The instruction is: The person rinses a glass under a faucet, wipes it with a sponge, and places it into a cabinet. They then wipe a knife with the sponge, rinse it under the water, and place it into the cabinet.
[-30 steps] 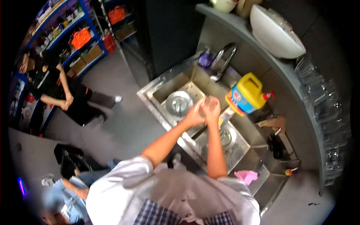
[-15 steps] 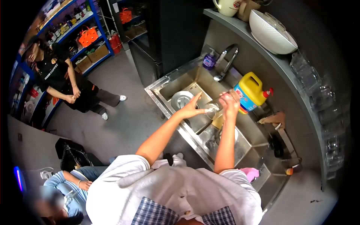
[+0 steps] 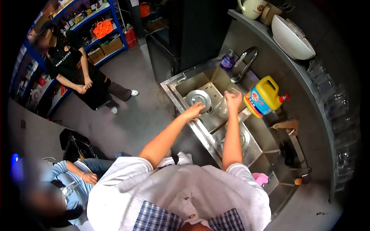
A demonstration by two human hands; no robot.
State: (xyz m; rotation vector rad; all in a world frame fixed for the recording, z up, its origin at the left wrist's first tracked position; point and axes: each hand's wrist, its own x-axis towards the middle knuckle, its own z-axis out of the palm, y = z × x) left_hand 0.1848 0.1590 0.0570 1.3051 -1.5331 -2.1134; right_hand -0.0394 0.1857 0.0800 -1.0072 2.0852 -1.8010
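My right hand (image 3: 233, 101) is closed around a clear glass (image 3: 222, 109), tilted over the left basin of the steel sink (image 3: 181, 92). To its left, my left hand (image 3: 194, 111) has its fingers apart, close by the edge of a round metal dish (image 3: 197, 101) in the same basin. Nothing shows in the left hand. Behind the hands, the curved tap (image 3: 246, 65) rises from the sink's back edge.
A yellow detergent jug (image 3: 268, 96) and a purple soap bottle (image 3: 227, 61) stand along the back. Glasses and a white bowl (image 3: 291, 36) sit on the shelf to the right. One person (image 3: 73, 63) stands at far left; another (image 3: 77, 192) is at lower left.
My left hand has drawn away from the glass, its spread fingers relaxing near the metal dish. White stuff seen between the hands no longer shows. The whole view has shifted slightly.
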